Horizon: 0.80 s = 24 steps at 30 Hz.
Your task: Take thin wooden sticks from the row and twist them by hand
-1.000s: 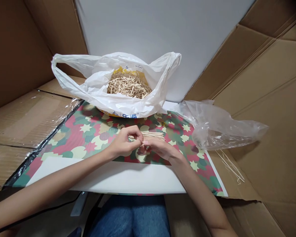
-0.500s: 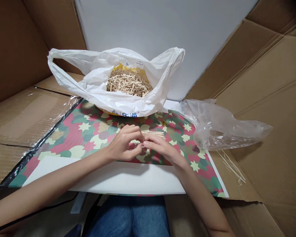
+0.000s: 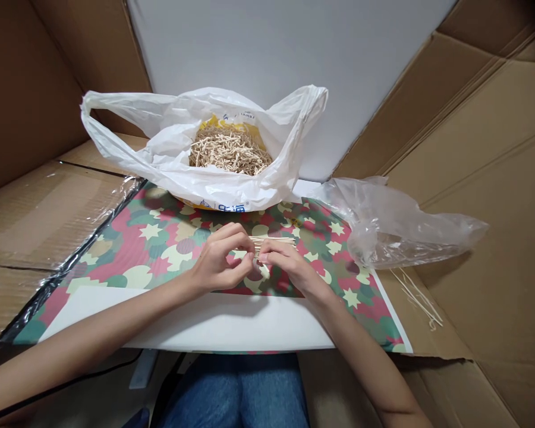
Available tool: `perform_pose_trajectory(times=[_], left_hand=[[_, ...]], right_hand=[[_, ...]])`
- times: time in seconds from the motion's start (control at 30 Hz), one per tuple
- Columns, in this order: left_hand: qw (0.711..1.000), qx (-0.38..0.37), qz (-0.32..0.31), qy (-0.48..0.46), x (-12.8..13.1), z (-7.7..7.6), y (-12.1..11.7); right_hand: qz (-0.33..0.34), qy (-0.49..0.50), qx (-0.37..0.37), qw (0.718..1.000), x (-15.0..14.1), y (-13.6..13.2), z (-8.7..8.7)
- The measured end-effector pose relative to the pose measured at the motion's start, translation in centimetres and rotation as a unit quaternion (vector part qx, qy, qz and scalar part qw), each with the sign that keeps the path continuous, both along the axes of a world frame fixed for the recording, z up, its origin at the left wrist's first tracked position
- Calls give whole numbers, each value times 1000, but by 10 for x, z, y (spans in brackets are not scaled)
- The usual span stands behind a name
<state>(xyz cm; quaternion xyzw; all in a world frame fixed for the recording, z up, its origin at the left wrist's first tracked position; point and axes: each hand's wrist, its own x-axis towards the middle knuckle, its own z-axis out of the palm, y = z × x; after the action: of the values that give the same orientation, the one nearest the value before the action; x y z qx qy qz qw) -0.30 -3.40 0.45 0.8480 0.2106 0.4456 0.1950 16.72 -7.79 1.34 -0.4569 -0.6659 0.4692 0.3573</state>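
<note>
Left grip (image 3: 218,261) and right grip (image 3: 285,261) pinching wooden sticks (image 3: 271,241)

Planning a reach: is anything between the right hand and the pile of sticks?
Yes: the white plastic bag's front fold, at the mat's far edge, lies between the right hand and the sticks.

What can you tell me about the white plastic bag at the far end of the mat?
The white plastic carrier bag is thin, crumpled and slightly see-through, with two looped handles spread wide to either side and its mouth open. Inside sits a yellow package with blue print, filled with pale, thin, stick-like pieces. The bag rests at the far edge of a star-patterned mat.
</note>
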Motion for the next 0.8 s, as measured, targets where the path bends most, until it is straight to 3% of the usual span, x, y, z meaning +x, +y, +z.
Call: perform_pose_trajectory(times=[0.13, 0.23, 0.33, 0.4, 0.47, 0.57, 0.8], left_hand=[[999, -7, -20, -24, -3, 0, 2], [999, 32, -27, -32, -6, 0, 4], [995, 94, -16, -29, -7, -2, 3], [991, 129, -9, -20, -8, -5, 3], [990, 142, -5, -2, -10, -6, 3], [994, 100, -11, 42, -14, -1, 5], [981, -11, -113, 155, -13, 11, 8]], right_hand=[[-9, 36, -38, 999, 5, 1, -1], [-5, 107, -99, 989, 13, 5, -3], [72, 141, -174, 972, 21, 8, -4], [118, 138, -182, 966, 23, 8, -2], [114, 119, -144, 976, 23, 6, 2], [64, 52, -63, 995, 21, 3, 6], [60, -59, 87, 993, 17, 3, -1]])
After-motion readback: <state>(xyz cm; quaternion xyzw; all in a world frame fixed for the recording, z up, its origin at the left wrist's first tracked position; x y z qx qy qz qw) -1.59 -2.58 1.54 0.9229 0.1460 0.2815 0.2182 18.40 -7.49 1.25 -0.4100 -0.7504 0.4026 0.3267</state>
